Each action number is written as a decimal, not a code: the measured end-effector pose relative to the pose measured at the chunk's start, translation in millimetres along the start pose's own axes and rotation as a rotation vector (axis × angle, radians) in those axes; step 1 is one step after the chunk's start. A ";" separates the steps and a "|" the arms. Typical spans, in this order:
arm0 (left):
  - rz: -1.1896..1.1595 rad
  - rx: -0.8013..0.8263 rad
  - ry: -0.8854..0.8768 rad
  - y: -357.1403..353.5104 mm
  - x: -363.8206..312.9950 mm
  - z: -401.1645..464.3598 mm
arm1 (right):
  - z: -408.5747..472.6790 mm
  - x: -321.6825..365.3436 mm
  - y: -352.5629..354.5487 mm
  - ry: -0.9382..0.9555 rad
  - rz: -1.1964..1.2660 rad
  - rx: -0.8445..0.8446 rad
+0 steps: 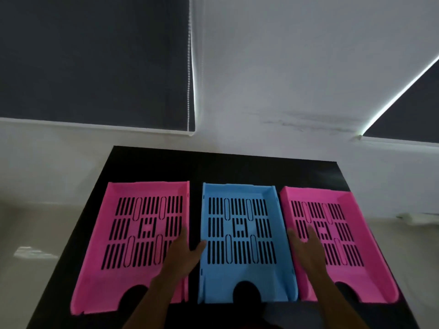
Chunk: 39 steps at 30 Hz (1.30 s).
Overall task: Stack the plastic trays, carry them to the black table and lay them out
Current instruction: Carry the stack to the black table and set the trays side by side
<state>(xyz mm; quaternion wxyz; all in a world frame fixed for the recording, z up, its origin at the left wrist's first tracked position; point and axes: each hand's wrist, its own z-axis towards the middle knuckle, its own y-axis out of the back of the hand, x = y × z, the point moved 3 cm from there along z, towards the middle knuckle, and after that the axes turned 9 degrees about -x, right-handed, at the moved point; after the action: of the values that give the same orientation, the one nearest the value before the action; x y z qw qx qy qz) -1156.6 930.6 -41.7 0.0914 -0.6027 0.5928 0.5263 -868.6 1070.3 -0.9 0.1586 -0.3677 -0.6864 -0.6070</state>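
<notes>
Now three slotted plastic trays lie side by side on the black table [152, 167], their notched ends toward the near edge: a left pink tray [133, 233] toward the left edge, a blue tray [242, 233] in the middle, and a right pink tray [337, 238] toward the right edge. My left hand [184, 254] hovers open over the left pink tray's right side, thumb reaching to the blue tray's left wall; whether it touches I cannot tell. My right hand [307, 248] is open too, fingers spread over the right pink tray's left part, gripping nothing. Judged from this layout, the laying-out is all but finished, with only fine alignment left. The risks: the blue tray and right pink tray sit touching or nearly so, hence a nudge to one could skew the other; the light trays may slide on the smooth table; and all three stand near the near edge, where a careless pull could tip one off.
</notes>
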 end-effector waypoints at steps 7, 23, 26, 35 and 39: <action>0.054 -0.001 -0.027 -34.9 -9.3 1.4 | 10.1 -31.2 -17.3 0.056 0.056 0.279; 0.142 -0.077 -0.028 -53.7 -17.9 24.7 | 36.4 -51.0 -36.8 0.135 0.016 0.286; 0.147 -0.086 -0.032 -56.2 -23.1 39.0 | 46.3 -36.2 -36.7 0.131 0.031 0.323; 0.168 -0.102 -0.061 -57.1 -50.8 82.4 | 88.1 -4.7 -46.3 0.218 0.018 0.376; 0.159 -0.113 -0.055 -57.8 -59.2 98.2 | 103.9 -2.3 -54.9 0.221 0.024 0.363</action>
<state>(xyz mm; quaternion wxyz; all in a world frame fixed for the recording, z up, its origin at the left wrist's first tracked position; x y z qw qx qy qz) -1146.2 1055.5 -69.7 0.0315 -0.5434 0.6053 0.5808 -881.5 1168.6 -63.8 0.3040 -0.2725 -0.7583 -0.5083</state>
